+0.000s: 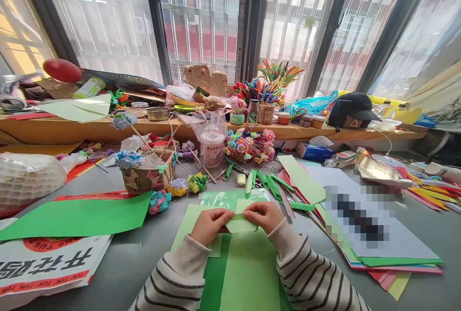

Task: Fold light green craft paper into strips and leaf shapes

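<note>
Between my two hands is a small piece of light green paper with a fold across it. My left hand pinches its left side between thumb and fingers, while my right hand pinches the right side the same way. Beneath them lie larger light green sheets on top of a dark green sheet. Just beyond my hands is a clear plastic sleeve. Folded green paper strips lie in a loose pile past my right hand.
A stack of coloured paper lies at the right. On the left are a green sheet and a printed bag. Paper flowers, a basket and a plastic cup stand further back, below a cluttered wooden ledge.
</note>
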